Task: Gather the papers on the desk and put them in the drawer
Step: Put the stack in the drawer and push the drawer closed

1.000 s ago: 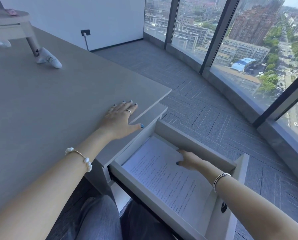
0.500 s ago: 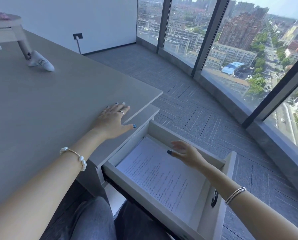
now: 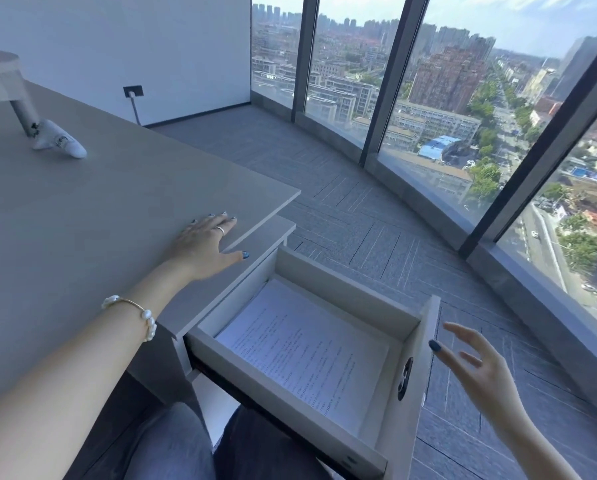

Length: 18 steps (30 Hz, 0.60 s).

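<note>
White printed papers [image 3: 304, 355] lie flat inside the open drawer [image 3: 376, 299]; stowing step complete.
Head view: right hand [image 3: 477, 368], released and empty, hovers beside the drawer front; left hand [image 3: 203, 244] rests flat on the desk [image 3: 82, 209]. Next: push drawer shut.

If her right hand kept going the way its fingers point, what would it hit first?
Probably the drawer: the right hand hovers open just outside its front panel, fingers aimed toward it. Depth is hard to judge.

Head view, down over drawer [image 3: 428, 348]
</note>
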Each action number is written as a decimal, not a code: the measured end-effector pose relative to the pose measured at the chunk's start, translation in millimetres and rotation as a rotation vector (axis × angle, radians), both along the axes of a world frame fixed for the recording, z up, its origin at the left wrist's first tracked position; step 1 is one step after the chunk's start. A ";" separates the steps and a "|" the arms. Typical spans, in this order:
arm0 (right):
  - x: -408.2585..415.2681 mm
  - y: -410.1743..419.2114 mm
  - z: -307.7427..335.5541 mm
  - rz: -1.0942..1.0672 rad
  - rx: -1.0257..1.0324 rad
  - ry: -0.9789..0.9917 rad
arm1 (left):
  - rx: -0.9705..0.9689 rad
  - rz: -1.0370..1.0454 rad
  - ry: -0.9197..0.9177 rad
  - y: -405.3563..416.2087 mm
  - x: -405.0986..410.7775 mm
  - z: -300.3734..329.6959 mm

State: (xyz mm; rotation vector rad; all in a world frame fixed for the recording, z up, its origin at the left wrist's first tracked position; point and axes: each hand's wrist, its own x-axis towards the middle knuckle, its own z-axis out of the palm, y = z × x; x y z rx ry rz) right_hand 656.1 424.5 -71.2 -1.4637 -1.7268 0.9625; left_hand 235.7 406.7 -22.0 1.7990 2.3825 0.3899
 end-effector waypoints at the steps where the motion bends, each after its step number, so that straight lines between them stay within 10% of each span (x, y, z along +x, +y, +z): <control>1: 3.5 -5.0 -6.4 0.000 -0.021 0.001 | 0.001 0.001 -0.001 -0.1 0.2 0.1; 18: -54.7 -1.8 -30.0 0.118 -0.126 0.022 | 0.026 0.006 -0.044 -0.6 1.8 1.5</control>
